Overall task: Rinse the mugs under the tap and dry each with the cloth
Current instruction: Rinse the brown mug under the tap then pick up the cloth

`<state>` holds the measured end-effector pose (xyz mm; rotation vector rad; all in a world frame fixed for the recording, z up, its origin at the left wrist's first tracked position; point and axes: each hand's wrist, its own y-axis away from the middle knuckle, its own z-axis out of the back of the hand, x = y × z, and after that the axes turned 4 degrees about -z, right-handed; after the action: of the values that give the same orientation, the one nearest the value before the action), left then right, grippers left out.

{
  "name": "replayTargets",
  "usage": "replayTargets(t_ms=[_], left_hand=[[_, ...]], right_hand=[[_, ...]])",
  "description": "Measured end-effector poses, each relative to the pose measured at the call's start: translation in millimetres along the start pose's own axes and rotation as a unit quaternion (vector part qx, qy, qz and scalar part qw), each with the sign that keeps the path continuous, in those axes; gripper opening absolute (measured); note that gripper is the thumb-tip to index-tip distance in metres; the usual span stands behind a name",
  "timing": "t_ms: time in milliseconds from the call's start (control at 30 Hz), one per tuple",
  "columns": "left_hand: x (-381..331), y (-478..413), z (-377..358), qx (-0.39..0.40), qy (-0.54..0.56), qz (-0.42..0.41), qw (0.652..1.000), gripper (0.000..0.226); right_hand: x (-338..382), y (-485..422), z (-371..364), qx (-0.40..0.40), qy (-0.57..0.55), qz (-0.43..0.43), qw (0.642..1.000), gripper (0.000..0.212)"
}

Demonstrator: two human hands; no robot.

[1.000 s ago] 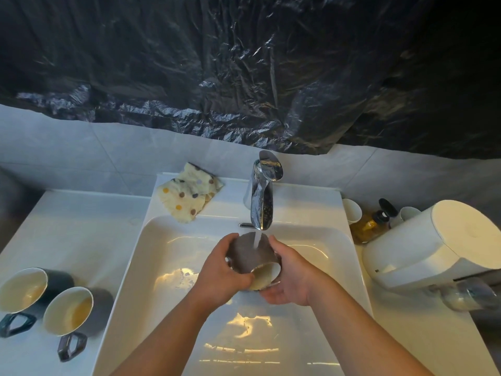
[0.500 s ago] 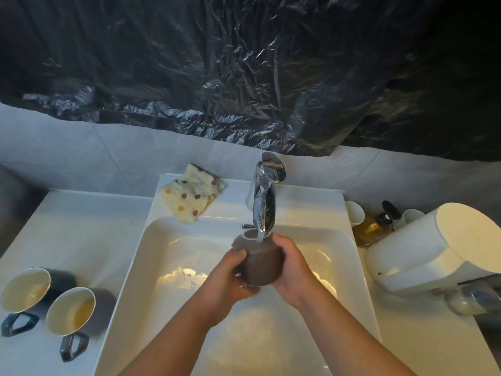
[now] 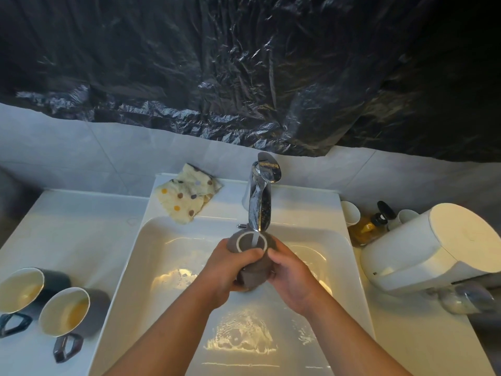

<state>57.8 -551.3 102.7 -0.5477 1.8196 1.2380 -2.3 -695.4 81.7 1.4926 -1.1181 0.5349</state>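
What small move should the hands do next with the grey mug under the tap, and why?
Probably turn the grey mug over in the stream. The left hand and the right hand grip it under the tap, and the water seems to fall on its base, the grey disc with a pale ring, so the inside is not being rinsed.

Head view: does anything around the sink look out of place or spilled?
I see no spill. Oddest is the crumpled black plastic sheet covering the wall above the tap. The mug, gripped by the left hand and right hand, is base-up, so water strikes its underside.
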Motion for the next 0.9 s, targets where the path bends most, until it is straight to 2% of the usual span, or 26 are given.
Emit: replayTargets(t_ms=[133,300,467,567,700,900], left_hand=[[0,0,-5,-0.047,0.014,0.025,0.998,0.040],[8,1,-12,-0.114,0.020,0.011,0.993,0.022],[7,3,-15,-0.123,0.089,0.037,0.988,0.045],[10,3,-15,-0.110,0.052,0.012,0.993,0.048],[13,4,-12,-0.111,0.003,-0.025,0.993,0.043],[15,7,-7,-0.103,-0.057,-0.071,0.990,0.036]], right_hand=[[-1,4,0,0.010,0.027,0.007,1.000,0.050],[-6,3,-2,0.005,0.043,0.000,0.999,0.050],[-3,2,-10,-0.034,0.058,-0.020,0.998,0.041],[-3,1,-18,-0.070,0.078,-0.012,0.994,0.040],[-1,-3,-30,-0.130,0.066,-0.016,0.989,0.059],[2,-6,-42,-0.171,0.106,-0.025,0.979,0.033]])
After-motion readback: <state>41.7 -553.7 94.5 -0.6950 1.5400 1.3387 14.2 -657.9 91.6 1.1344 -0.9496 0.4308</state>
